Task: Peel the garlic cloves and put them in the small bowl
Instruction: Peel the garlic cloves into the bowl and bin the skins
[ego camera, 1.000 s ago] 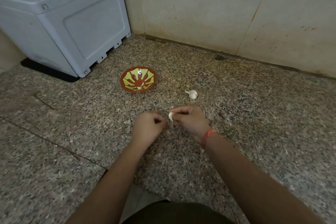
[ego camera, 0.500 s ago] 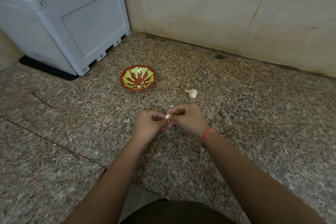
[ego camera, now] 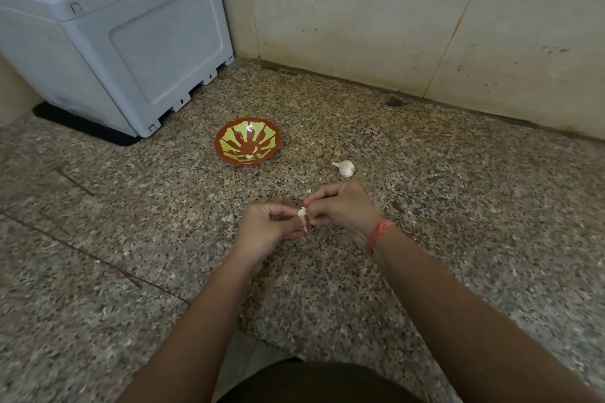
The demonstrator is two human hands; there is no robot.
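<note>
A small white garlic clove [ego camera: 301, 212] is pinched between both hands above the speckled granite counter, with a thin strip of skin hanging down from it. My left hand [ego camera: 266, 231] holds it from the left with curled fingers. My right hand [ego camera: 342, 206], with a red thread on the wrist, pinches it from the right. A small red bowl with a yellow-green pattern [ego camera: 247, 142] sits beyond the hands, to the left, with a pale clove inside near its front. A garlic bulb [ego camera: 345, 168] lies on the counter to the bowl's right.
A large grey plastic box [ego camera: 108, 33] stands at the back left on a dark mat. A beige tiled wall [ego camera: 393, 16] closes the back. A small bit of skin [ego camera: 308, 190] lies just beyond my right hand. The counter's front edge is near my body.
The hands have closed together on the clove; a second ago the right hand alone held it. A strip of skin now hangs below it.
</note>
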